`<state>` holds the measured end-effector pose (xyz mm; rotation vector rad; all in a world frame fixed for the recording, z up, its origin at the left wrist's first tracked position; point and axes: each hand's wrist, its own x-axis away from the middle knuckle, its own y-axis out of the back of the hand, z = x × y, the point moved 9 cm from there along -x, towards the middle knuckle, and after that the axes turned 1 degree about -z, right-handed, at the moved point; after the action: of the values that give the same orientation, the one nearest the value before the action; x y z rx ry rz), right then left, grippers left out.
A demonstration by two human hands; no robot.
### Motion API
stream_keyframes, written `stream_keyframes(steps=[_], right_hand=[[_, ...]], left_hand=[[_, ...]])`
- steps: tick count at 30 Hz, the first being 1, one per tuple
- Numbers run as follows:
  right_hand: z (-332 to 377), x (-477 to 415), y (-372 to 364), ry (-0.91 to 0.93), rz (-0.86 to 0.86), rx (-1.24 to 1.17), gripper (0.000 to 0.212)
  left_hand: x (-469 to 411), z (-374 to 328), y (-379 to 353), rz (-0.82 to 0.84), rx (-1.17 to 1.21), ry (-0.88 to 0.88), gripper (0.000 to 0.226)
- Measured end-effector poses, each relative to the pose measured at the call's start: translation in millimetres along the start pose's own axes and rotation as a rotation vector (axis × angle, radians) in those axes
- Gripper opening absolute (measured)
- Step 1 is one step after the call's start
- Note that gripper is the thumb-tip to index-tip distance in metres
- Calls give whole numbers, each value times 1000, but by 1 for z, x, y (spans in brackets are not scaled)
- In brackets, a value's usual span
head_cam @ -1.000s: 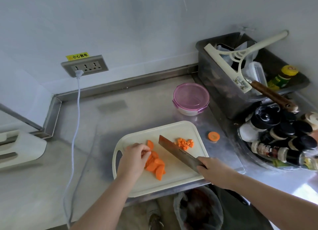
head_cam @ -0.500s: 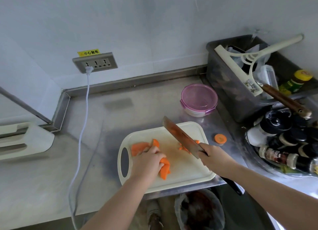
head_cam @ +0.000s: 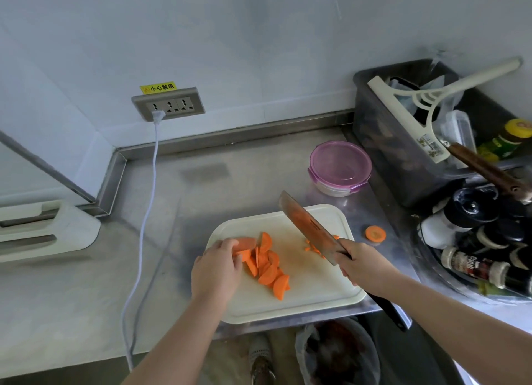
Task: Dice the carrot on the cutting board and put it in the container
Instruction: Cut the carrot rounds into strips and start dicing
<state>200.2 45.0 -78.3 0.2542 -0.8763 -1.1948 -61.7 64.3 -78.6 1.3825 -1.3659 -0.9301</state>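
A white cutting board (head_cam: 311, 298) lies at the counter's front edge. Half-moon carrot slices (head_cam: 269, 266) are heaped on its left half. My left hand (head_cam: 216, 266) holds a carrot chunk (head_cam: 244, 245) at the board's left end. A small pile of diced carrot (head_cam: 312, 248) lies near the right side, partly behind the blade. My right hand (head_cam: 362, 265) grips the handle of a cleaver (head_cam: 308, 226), whose blade is raised and tilted above the board. The round container (head_cam: 339, 168) with a pink lid stands behind the board.
A carrot end disc (head_cam: 375, 233) lies on the steel counter right of the board. A grey bin (head_cam: 403, 143) with a squeegee, and a tray of spice bottles (head_cam: 483, 246), fill the right side. A white cable (head_cam: 144, 212) runs from the wall socket. A waste bin (head_cam: 336, 353) sits below the counter edge.
The cleaver lifted off the board and now tilts in the air. My left hand slid to the board's left end, uncovering the slices, and holds a carrot chunk.
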Motion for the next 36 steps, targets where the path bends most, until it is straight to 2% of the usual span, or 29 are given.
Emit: stream_keyframes(steps=[2, 5, 8, 11, 17, 28, 32, 36], right_hand=[[0, -1, -2, -3, 12, -3, 23], [0, -3, -2, -4, 19, 4, 19], [0, -1, -3, -5, 21, 8, 20], [-4, 2, -3, -27, 23, 10, 22], [-12, 4, -3, -49, 35, 7, 22], [-10, 5, -1, -33, 44, 3, 22], [-8, 5, 0, -26, 39, 7, 23], [-8, 10, 7, -18, 20, -3, 21]], left_hand=[[5, -1, 3, -27, -31, 0, 25], [16, -29, -1, -3, -79, -130, 23], [29, -51, -23, 155, -145, -158, 46], [34, -54, -34, 200, -161, -138, 58], [35, -54, -32, 170, -25, -111, 34], [29, -45, -27, 141, 131, -67, 10], [20, -50, -34, 242, 435, 18, 8], [12, -81, -50, 347, 405, -23, 9]])
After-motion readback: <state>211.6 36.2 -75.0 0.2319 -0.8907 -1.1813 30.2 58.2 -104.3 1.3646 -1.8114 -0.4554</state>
